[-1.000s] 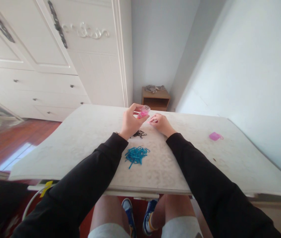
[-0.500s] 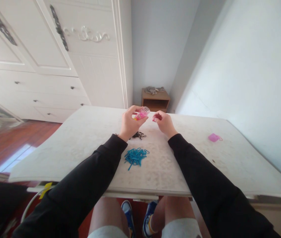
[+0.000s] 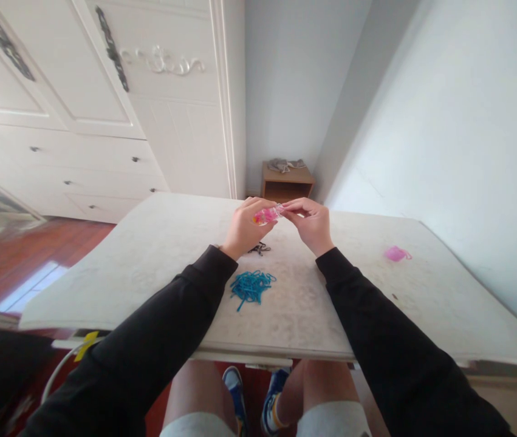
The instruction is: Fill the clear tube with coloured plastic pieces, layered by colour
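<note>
My left hand [image 3: 245,224] is wrapped round a small clear jar [image 3: 266,215] with pink and some yellow bits inside, held tilted above the table with its mouth to the right. At that mouth, the fingertips of my right hand [image 3: 307,221] are pinched together; a small thing between them is too hidden to name. Under my left wrist lies a small pile of black looped pins [image 3: 260,248], partly covered by the hand. Nearer to me is a larger heap of blue looped pins [image 3: 252,287].
On the right side of the white table [image 3: 158,261] lies a small pink pouch [image 3: 396,254] with a cord. A wooden stand [image 3: 288,176] with cloth on top is beyond the far edge. White cabinets [image 3: 185,133] rise at the left, a wall at the right.
My right hand has moved up to the jar's mouth with the small thing in its fingers; before, it was apart from the jar. The jar has tipped toward the right hand.
</note>
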Action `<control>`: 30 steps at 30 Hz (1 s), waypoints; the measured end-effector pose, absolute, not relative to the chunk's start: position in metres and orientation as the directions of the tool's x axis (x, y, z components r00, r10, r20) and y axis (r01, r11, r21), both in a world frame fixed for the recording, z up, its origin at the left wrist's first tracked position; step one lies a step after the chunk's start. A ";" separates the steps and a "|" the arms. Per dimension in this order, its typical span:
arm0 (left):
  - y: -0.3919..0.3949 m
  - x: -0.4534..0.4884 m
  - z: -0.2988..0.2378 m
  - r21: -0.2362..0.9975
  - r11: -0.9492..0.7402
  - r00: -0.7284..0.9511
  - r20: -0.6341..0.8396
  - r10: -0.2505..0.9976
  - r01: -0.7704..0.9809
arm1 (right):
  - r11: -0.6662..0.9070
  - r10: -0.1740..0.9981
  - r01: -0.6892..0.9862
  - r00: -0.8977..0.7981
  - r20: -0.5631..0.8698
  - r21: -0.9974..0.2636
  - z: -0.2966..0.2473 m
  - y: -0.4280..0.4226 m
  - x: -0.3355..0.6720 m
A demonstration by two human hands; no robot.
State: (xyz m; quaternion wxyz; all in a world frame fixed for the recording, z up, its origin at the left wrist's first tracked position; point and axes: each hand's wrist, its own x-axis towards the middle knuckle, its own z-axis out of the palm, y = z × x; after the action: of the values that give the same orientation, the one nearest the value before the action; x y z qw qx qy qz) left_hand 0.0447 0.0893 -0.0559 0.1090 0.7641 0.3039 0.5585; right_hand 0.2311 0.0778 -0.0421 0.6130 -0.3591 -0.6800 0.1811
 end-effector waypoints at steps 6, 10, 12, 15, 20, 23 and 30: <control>0.093 0.045 -0.058 0.518 -0.788 0.181 0.785 0.593 0.333 | 0.725 0.620 0.460 -0.113 0.776 -0.512 -0.034 0.071 0.229; 0.091 0.045 -0.056 0.547 -0.780 0.183 0.770 0.612 0.304 | 0.722 0.640 0.376 -0.043 0.767 -0.581 -0.038 0.069 0.225; 0.089 0.045 -0.054 0.545 -0.790 0.196 0.773 0.603 0.281 | 0.709 0.639 0.381 0.008 0.769 -0.593 -0.039 0.068 0.223; 0.087 0.045 -0.053 0.536 -0.804 0.196 0.786 0.586 0.257 | 0.693 0.632 0.445 0.002 0.775 -0.567 -0.038 0.063 0.222; 0.086 0.046 -0.052 0.556 -0.800 0.175 0.785 0.595 0.224 | 0.718 0.537 0.584 -0.119 0.835 -0.378 -0.032 0.052 0.219; 0.084 0.047 -0.050 0.553 -0.803 0.169 0.789 0.590 0.222 | 0.721 0.476 0.648 -0.203 0.856 -0.247 -0.031 0.049 0.219; 0.078 0.046 -0.048 0.508 -0.839 0.188 0.820 0.541 0.195 | 0.743 0.584 0.640 -0.476 0.657 -0.196 -0.025 0.047 0.220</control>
State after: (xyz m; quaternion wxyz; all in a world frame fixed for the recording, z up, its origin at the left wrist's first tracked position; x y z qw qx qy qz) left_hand 0.0465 0.0779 -0.0475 0.1465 0.7567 0.2432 0.5889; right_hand 0.2198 0.0467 -0.0247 0.3670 -0.3565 -0.8583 -0.0384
